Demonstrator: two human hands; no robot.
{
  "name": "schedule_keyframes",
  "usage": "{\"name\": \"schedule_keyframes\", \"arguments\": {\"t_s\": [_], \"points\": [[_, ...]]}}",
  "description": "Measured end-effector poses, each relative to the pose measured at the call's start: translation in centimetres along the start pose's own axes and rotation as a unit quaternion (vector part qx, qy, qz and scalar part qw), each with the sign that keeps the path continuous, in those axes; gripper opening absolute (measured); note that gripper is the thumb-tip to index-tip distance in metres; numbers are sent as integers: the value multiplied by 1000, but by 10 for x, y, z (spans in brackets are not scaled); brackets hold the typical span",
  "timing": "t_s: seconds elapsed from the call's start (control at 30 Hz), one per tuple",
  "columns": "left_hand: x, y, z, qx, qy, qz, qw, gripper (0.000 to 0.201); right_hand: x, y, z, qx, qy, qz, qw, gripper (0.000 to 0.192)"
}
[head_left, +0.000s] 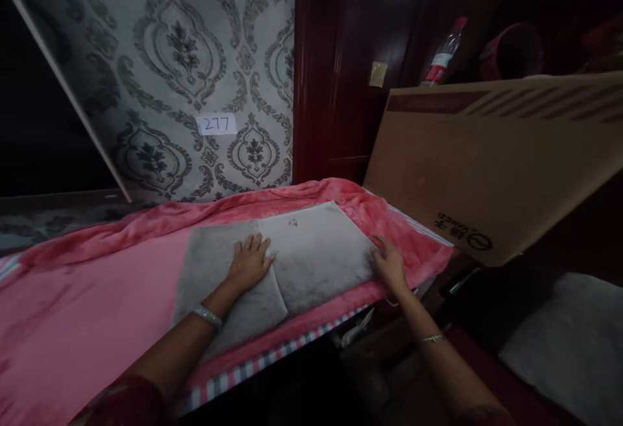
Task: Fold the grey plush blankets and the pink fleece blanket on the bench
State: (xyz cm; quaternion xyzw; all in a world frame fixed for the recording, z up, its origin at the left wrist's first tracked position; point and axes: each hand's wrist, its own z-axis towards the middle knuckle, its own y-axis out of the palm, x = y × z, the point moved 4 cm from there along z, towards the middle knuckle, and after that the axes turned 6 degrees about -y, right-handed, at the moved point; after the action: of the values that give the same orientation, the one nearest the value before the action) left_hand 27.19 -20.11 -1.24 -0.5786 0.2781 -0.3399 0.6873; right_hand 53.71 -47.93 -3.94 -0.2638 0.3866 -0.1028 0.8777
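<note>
Right now the grey cloth (302, 270) lies flat before me, its part toward three o'clock paler than the part toward nine, with an edge line between them. My left hand (250, 260) rests on it toward nine o'clock, palm down, fingers slightly spread. My right hand (388, 262) is at its three o'clock border, fingers bent; whether they pinch the cloth, I cannot tell. Beneath it spreads a pink blanket (121, 283), rumpled along twelve o'clock, and a striped fabric (253, 365) shows under the blanket at six. Farther out, a cardboard box (467, 173) leans at two o'clock, with a red-capped bottle (440, 59) just above its upper edge. A card (217, 124) reading 277 sits on the patterned wall (180, 43) at eleven, and a dark panel (43, 108) stands at ten.
</note>
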Motion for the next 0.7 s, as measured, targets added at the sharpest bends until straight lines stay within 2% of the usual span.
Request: {"name": "schedule_keyframes", "arguments": {"t_s": [0.1,0.2,0.47,0.6,0.7], "points": [[-1,4,-2,-1,13,2,1000,54,25,-2,3,-66,90,-88,990,59],[-2,4,-2,9,18,-2,1000,53,34,-4,5,-101,138,-81,982,59],[1,2,-5,26,18,10,999,52,55,-14,24,-92,200,100,970,11],[2,2,-6,20,22,5,1000,51,60,-13,15,-63,239,234,940,13],[2,2,-6,31,31,-6,999,48,57,-3,3,-25,258,323,910,15]]}}
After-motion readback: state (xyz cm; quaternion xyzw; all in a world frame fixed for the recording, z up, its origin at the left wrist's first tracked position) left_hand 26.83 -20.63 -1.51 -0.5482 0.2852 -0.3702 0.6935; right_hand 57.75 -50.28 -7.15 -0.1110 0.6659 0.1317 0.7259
